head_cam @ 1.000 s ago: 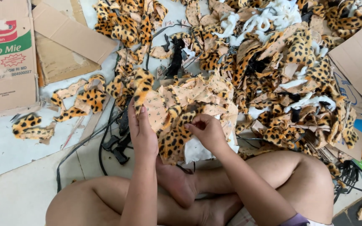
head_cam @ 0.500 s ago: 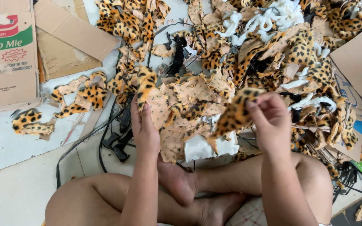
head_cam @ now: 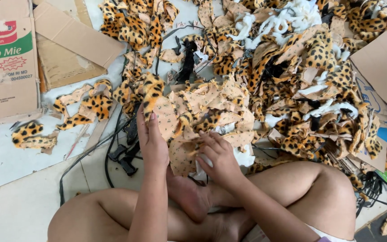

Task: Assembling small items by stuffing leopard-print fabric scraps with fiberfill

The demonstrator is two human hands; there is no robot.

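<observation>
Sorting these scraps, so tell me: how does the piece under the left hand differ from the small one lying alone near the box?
The piece under the left hand shows its tan backing and overlaps the heap; the lone scrap shows furry orange spots and lies apart. Both are leopard-print fabric.

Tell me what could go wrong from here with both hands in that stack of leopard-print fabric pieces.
The left hand presses the stack of cut pieces while the right hand picks at its near edge; layers may slide askew. Black cables lie beside the left hand and could snag. The big scrap heap touches the stack, so pieces might mix.
</observation>
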